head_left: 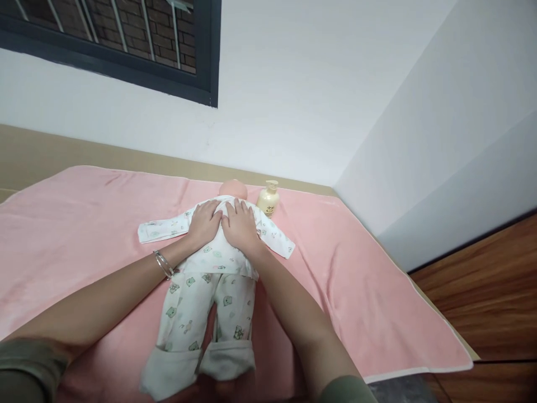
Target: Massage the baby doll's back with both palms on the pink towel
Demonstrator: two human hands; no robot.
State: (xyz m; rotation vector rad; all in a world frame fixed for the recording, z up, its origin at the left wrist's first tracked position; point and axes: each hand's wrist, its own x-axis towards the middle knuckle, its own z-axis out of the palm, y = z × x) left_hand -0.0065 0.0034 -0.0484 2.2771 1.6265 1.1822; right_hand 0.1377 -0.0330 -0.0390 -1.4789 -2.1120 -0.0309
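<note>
A baby doll point(224, 254) in white printed pyjamas lies stretched out on a pink blanket point(104, 207), its bald head point(234, 188) away from me and its sleeves spread to both sides. My left hand point(205, 224) rests flat on the left of its upper back, fingers extended. Beside it, my right hand point(240, 225) lies flat on the right of the upper back, with the thumbs close together. Neither hand grips anything. The trouser legs point toward me, their cuffs rolled up. A bracelet point(163, 264) circles my left wrist.
A cream pump bottle point(268, 198) stands on the blanket just right of the doll's head. Beyond the blanket's far edge is a white wall point(268, 112) with a dark-framed window point(205, 56). Brown wooden panelling point(490, 285) is at the right.
</note>
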